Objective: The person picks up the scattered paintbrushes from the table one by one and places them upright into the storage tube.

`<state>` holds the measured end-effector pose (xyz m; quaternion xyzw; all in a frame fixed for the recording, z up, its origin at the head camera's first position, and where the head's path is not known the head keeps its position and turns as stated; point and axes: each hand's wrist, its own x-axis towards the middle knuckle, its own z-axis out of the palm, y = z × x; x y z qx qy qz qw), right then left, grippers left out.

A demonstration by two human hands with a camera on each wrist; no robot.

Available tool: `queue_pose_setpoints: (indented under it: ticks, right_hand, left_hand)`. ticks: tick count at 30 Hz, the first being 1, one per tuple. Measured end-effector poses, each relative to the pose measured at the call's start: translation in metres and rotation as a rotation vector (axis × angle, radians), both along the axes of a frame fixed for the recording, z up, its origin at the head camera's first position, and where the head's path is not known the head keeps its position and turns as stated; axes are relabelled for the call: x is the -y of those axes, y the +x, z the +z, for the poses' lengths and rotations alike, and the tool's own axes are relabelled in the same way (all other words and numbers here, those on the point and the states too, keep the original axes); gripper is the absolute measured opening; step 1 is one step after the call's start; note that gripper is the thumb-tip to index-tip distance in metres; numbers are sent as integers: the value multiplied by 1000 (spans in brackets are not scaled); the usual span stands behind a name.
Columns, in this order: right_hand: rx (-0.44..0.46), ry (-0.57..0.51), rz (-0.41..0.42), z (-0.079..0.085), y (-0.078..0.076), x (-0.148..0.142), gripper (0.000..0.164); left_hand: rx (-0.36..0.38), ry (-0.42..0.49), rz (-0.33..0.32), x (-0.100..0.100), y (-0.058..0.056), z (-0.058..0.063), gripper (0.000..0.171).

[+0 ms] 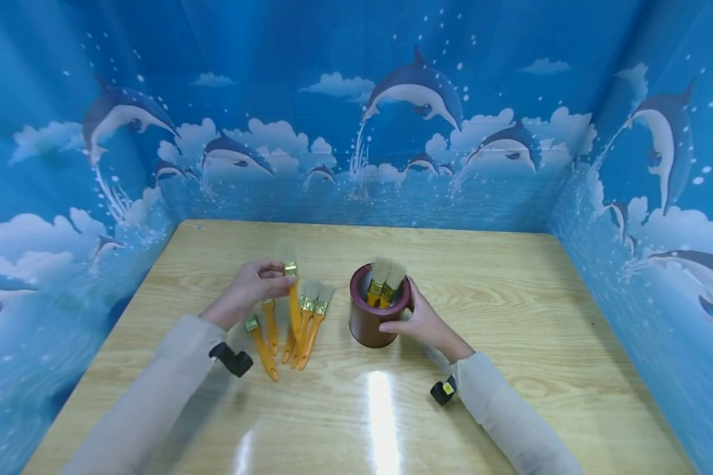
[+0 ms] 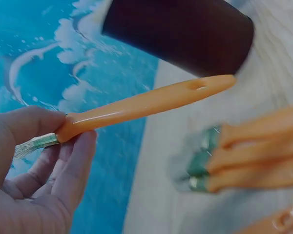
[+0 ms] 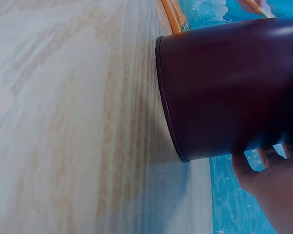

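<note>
My left hand pinches a paintbrush between thumb and fingers near its metal band. The brush has an orange handle hanging down and pale bristles pointing up, held over other brushes on the table. My right hand grips the side of a dark maroon cylindrical pot, thumb across its front and fingers round its right side. Two paintbrushes stand inside the pot, bristles up. In the right wrist view the pot's smooth wall fills much of the frame.
Several orange-handled paintbrushes lie on the wooden table left of the pot, some side by side, bristles facing away. One brush lies apart at the near left. Blue dolphin-print curtain encloses the back and sides.
</note>
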<state>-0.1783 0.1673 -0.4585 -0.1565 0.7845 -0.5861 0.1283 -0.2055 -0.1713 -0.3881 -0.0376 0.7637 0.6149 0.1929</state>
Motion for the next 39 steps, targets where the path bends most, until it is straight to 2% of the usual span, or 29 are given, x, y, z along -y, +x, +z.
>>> queue_pose_setpoints:
  ticks: [5,11,15,21,32,39]
  right_hand:
    - [0,4,-2,0,0,0,112]
    - [-7,6,-2,0,0,0,112]
    - [-10,9,2,1,0,1,112]
    - [-14,13,0,0,0,1,113]
    - [-1,27,-9,1,-1,0,114]
    - [-2,19,-5,-1,-2,1,113]
  left_hand:
    - [-32,123,34,-10,-1,21,45]
    - [-85,194,32,-25,4,41,40]
    - [-122,230,39,-38,5,50,41]
    - [-185,314,17,-53,4,58,41]
    - [-297,281,1,-72,0,68,42]
    - [-382,178,-18,-83,0,64,33]
